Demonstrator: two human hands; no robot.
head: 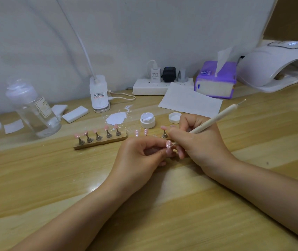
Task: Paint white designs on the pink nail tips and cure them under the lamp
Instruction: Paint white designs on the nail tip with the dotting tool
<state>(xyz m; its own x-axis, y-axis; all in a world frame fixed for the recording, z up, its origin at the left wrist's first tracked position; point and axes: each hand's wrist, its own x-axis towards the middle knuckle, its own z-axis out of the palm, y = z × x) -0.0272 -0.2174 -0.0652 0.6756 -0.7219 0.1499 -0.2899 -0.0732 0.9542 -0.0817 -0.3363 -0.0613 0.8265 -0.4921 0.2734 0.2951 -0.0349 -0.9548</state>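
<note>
Evenly and softly lit from above, bright without harshness. Pale glare patches on the wooden tabletop [144, 205] between the forearms and a streak of sheen toward the near left edge. Soft, short shadows under the left hand [137, 160] and right hand [199, 142], faint ones beside the clear bottle [32, 109]. Small blue-white glow on top of the nail lamp [278, 64]. Strong wide-angle bending at the edges: lamp and far-left clutter stretched and smeared. Mild softness overall; label print unreadable, centre sharpest.
</note>
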